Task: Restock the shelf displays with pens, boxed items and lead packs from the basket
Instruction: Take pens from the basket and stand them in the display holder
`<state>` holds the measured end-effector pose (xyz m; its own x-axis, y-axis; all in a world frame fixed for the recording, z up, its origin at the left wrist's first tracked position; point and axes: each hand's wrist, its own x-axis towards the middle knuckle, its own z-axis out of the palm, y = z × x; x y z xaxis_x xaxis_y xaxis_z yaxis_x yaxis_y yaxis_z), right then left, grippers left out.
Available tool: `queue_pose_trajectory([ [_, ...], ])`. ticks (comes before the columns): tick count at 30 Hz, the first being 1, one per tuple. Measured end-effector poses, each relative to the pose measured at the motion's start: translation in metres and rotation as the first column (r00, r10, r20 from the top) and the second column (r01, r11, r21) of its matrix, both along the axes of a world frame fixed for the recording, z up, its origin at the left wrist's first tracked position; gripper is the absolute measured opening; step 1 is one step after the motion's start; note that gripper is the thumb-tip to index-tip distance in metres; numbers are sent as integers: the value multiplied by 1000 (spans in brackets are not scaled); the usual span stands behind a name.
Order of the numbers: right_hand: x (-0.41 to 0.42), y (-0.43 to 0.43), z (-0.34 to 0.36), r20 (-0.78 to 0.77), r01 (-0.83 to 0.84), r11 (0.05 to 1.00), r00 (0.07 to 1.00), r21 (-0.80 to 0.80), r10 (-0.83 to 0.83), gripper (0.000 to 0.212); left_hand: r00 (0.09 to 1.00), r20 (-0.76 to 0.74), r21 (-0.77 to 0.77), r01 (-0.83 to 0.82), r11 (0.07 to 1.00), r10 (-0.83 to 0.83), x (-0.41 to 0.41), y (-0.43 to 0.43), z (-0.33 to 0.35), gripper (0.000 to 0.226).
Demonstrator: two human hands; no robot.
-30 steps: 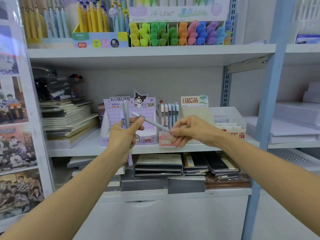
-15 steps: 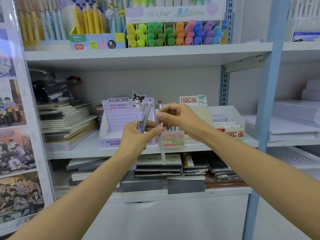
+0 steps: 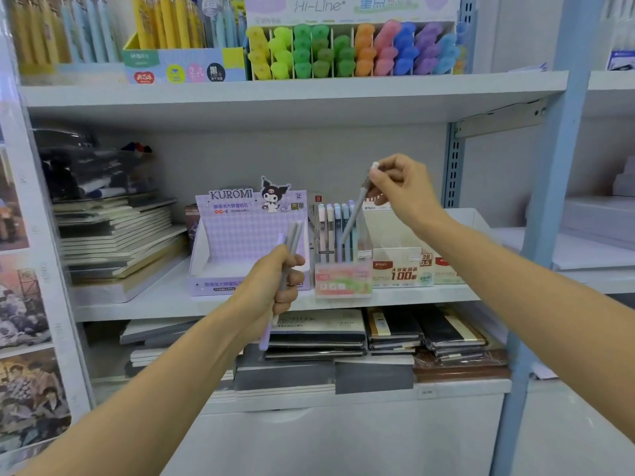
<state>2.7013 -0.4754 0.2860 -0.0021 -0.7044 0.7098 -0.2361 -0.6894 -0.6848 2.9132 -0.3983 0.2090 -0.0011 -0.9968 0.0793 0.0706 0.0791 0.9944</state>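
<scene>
We have 1 view, from a wide-angle camera worn on the head. We face the shelving head-on, tilted slightly down, near enough for outstretched arms to reach it. The left hand (image 3: 271, 286) sits at the centre of the frame, the right hand (image 3: 402, 190) higher and right of centre. The middle shelf (image 3: 165, 300) crosses mid-frame, the upper shelf (image 3: 309, 94) runs near the top, and the blue upright (image 3: 556, 201) leans at the right.

On my feed I read "KUROMI" across the header of the purple display box (image 3: 247, 231); "Hi-Line" on the highlighter display (image 3: 350, 10), printed on its top card; "100" and "2B 0.5" on the front of the lead box (image 3: 400, 269); a faint "HB" on the pink pen stand (image 3: 342, 281); "NOTEBOOK" on a notebook (image 3: 319, 324) cover; the small Chinese print I cannot make out.
</scene>
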Motion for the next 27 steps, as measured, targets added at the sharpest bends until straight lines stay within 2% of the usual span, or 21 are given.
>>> queue_pose_trajectory([
  [6, 15, -24, -31, -156, 38, 998, 987, 48, -30, 16, 999, 4, -38, 37, 999, -37, 3, -14, -10, 22],
  [13, 10, -31, -21, -351, -5, 998, 936, 59, 26, 17, 989, 70, -160, 143, 977, -134, 5, -18, -22, 25],
  [16, 12, -31, -26, -341, -9, 997, 940, 71, 33, 19, 984, 93, -188, 170, 967, -155, 4, -16, -22, 28],
  [19, 18, -31, -32, -272, 13, 1000, 962, 8, -10, 17, 980, 79, -176, 194, 965, -183, 2, -14, -22, 30],
  [23, 26, -38, -36, -341, 158, 982, 922, -100, -184, 11, 975, 90, -159, 216, 963, -204, 4, -9, -21, 31],
  [27, 25, -36, -30, -385, 236, 970, 892, -50, -237, 11, 967, 122, -147, 239, 960, -222, 6, -3, -18, 32],
])
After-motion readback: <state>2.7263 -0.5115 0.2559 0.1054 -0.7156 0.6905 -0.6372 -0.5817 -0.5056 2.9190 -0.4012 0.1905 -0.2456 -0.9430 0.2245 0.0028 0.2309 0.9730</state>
